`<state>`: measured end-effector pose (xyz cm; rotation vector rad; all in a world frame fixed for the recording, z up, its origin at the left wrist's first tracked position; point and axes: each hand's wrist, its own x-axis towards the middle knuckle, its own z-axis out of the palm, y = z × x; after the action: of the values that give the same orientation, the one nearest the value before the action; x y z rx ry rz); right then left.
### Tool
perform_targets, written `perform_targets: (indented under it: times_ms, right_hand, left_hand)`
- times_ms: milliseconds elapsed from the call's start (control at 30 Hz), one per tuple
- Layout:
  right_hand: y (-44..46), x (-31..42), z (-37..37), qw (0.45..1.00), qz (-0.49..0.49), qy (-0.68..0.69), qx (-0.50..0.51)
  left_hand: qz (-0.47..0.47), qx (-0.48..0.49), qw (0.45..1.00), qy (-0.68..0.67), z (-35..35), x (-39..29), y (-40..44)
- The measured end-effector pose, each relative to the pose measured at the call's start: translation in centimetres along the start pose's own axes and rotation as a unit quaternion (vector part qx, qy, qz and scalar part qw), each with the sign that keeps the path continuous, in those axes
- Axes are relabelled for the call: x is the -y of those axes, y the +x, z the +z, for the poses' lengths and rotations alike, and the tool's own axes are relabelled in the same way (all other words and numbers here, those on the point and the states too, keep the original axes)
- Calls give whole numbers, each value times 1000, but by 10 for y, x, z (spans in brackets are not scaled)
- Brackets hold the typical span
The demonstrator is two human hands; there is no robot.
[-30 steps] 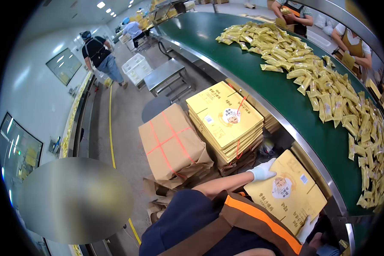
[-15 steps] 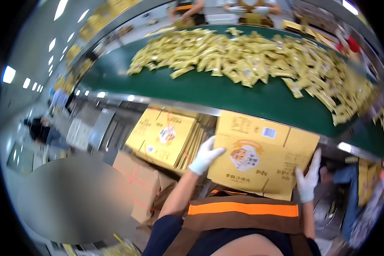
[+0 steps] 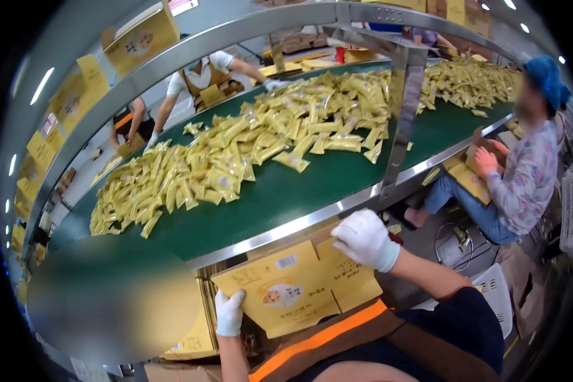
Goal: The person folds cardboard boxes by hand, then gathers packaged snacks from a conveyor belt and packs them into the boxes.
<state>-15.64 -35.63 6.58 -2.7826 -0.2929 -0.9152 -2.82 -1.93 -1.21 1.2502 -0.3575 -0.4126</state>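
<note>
A flattened yellow carton (image 3: 312, 270) with a printed cartoon face and a barcode is tilted in front of my apron. My left hand (image 3: 229, 312), in a white glove, grips its left edge, with the thumb on the printed face. Over the carton's upper right part is my right hand (image 3: 366, 240), also gloved, its fingers curled closed. Whether those fingers pinch a cardboard edge is hidden. Just beyond the carton runs the metal edge of a green conveyor belt (image 3: 286, 197), which bears a long heap of yellow sachets (image 3: 235, 149).
A steel post (image 3: 404, 114) rises at the belt's near edge. On the right sits a person in a blue cap (image 3: 544, 79), holding an open carton (image 3: 471, 178). Other people work across the belt. More yellow cartons (image 3: 194, 340) lie at lower left, partly blurred.
The view has swung to the right, bringing the seated person and post into sight. My right hand has left the carton's right edge and risen, closing. My left hand still grips the left edge.
</note>
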Motion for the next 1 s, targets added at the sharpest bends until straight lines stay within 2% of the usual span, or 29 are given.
perform_targets:
  times_ms: [33, 100, 133, 200, 267, 300, 333, 400, 433, 500, 533, 567, 600, 667, 700, 800, 833, 867, 900, 933, 967, 1000]
  right_hand:
    - [5, -3, 1, 998, 52, 28, -10]
    - [22, -12, 13, 983, 148, 103, -24]
    - [37, -9, 12, 937, 240, 248, -52]
    - [54, -8, 27, 865, 151, 478, 36]
    - [78, 9, 9, 830, -7, 463, 312]
    - [83, 9, 9, 838, -24, 393, 378]
    - [81, 5, 20, 839, -40, 338, 426]
    - [67, -9, 47, 827, -67, 222, 512]
    - [62, -7, 50, 823, -93, 176, 532]
    - [58, 1, 42, 854, -93, 145, 491]
    - [59, 5, 38, 871, -96, 128, 465]
    - [58, 3, 36, 923, -198, 66, 324]
    - [60, 7, 21, 969, -207, 51, 126]
    - [58, 9, 12, 997, -58, -45, -13]
    - [44, 3, 17, 999, -21, 3, 25]
    - [32, 17, 5, 959, -59, 79, 267]
    - [13, 4, 43, 952, -88, 87, 279]
    - [3, -6, 49, 971, -129, 170, 109]
    - [15, -1, 35, 962, -88, 204, 160]
    - [24, 5, 24, 948, -48, 233, 209]
    - [10, -1, 33, 877, 105, 431, 183]
    - [11, 3, 17, 854, 218, 448, 152]
  left_hand:
    - [37, 51, 998, 14, 1, -2, 4]
    - [73, 0, 997, -3, 23, -10, 12]
    - [91, -34, 995, -7, 35, -18, 14]
    - [130, -18, 991, -35, 54, -31, 25]
    - [159, 5, 986, -58, 68, -41, 32]
    - [171, 21, 983, -68, 68, -45, 30]
    - [137, 82, 980, -116, 60, -57, 25]
    - [105, 200, 974, -26, 31, -61, 35]
    - [26, 262, 961, -82, 33, -63, 42]
    - [-126, 375, 897, -196, 45, -66, 59]
    - [-233, 363, 878, -208, 43, -52, 65]
    - [-211, 423, 865, -171, 44, -56, 67]
    - [-190, 480, 846, -131, 46, -63, 68]
    - [-151, 586, 794, -58, 52, -73, 66]
    - [-147, 596, 789, 12, 55, -78, 69]
    - [-148, 601, 757, 208, 66, -103, 92]
    - [-175, 545, 788, 229, 76, -110, 92]
    - [-103, 552, 756, 337, 91, -119, 101]
    - [61, 533, 739, 408, 101, -117, 101]
    - [160, 484, 736, 445, 115, -108, 96]
    - [118, 461, 748, 462, 121, -88, 96]
    - [77, 439, 756, 480, 120, -68, 95]
